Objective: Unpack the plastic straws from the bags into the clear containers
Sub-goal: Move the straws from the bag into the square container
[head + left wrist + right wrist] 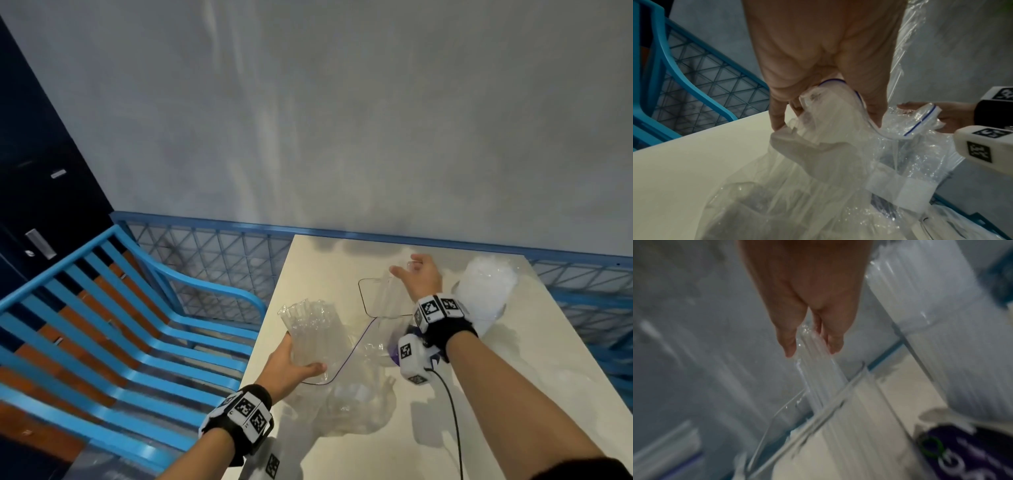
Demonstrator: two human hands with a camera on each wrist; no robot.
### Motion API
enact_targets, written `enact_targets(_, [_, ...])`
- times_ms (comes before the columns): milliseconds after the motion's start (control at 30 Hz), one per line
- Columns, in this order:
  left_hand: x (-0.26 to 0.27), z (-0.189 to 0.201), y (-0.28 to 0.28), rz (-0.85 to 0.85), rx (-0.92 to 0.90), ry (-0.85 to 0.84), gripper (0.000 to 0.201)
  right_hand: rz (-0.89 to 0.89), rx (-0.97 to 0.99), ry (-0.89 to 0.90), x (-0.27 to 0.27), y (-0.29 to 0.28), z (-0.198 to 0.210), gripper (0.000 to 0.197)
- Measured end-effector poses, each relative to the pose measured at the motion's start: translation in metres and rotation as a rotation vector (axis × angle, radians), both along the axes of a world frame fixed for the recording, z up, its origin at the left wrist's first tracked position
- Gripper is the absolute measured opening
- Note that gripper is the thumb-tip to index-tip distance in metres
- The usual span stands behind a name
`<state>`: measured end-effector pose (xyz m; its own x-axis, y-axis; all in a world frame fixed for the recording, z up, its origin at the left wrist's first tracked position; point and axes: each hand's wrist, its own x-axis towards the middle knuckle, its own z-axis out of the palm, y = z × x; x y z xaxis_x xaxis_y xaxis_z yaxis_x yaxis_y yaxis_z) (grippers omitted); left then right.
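My left hand [289,368] grips a clear zip bag [308,332] with a bundle of clear straws standing in it, held at the table's left edge. In the left wrist view my fingers curl round the bag's mouth [830,104] with its blue zip line. My right hand [416,275] pinches a few clear straws [813,369] whose lower ends reach into an open clear container [383,298] on the table. A second clear container [486,291], packed with white straws, stands just to its right.
Crumpled clear bags [352,404] lie on the cream table [507,394] in front of the containers, with a purple item [972,451] beside them. A blue slatted chair [137,325] stands left of the table. A blue mesh rail [219,260] runs along the grey wall.
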<state>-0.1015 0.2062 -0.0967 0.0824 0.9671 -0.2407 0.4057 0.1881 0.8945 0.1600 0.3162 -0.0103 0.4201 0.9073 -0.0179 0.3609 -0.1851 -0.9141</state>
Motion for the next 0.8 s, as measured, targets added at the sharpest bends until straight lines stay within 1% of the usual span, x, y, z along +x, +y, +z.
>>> enact_targets(67, [0.0,-0.001,0.0,-0.009,0.0,0.004,0.079,0.053,0.019,-0.097,0.009,0.002,0.011,0.053])
enact_targets(133, [-0.001,-0.001,0.001,-0.013,-0.002,0.005,0.079,0.074,0.094,-0.167,0.016,0.001,0.03,0.039])
enact_targets(233, [0.0,-0.001,0.001,-0.01,0.002,0.003,0.076,0.066,0.252,-0.155,0.019,-0.017,0.062,0.02])
enact_targets(300, [0.0,0.0,0.0,-0.012,0.002,0.0,0.075,0.115,0.304,-0.091,0.009,-0.038,0.07,0.015])
enact_targets(333, [0.0,0.0,-0.001,-0.01,0.004,-0.004,0.075,0.154,0.3,-0.032,0.0,-0.048,0.067,0.013])
enact_targets(400, [0.0,0.0,-0.002,0.001,0.004,-0.008,0.075,0.267,0.209,0.094,-0.023,-0.068,0.048,0.01])
enact_targets(433, [0.0,0.0,-0.002,0.009,0.004,-0.009,0.075,0.336,0.11,0.116,-0.036,-0.077,0.034,0.016])
enact_targets(500, [0.001,0.002,-0.004,0.014,0.003,-0.012,0.073,0.473,-0.151,0.04,-0.058,-0.096,0.004,0.048])
enact_targets(533, [0.001,0.002,-0.005,0.01,0.002,-0.008,0.073,0.539,-0.251,-0.013,-0.067,-0.103,-0.01,0.062])
enact_targets(567, [0.002,0.003,-0.006,0.0,0.0,-0.001,0.074,0.592,-0.295,-0.06,-0.074,-0.109,-0.024,0.071])
enact_targets(633, [0.004,0.004,-0.01,-0.024,-0.003,0.016,0.074,0.619,-0.277,-0.154,-0.084,-0.114,-0.043,0.075])
enact_targets(700, [0.006,0.006,-0.013,-0.052,-0.001,0.023,0.073,0.587,-0.259,-0.195,-0.087,-0.115,-0.049,0.07])
enact_targets(800, [0.009,0.01,-0.016,-0.059,-0.001,0.025,0.071,0.57,-0.261,-0.209,-0.086,-0.111,-0.05,0.062])
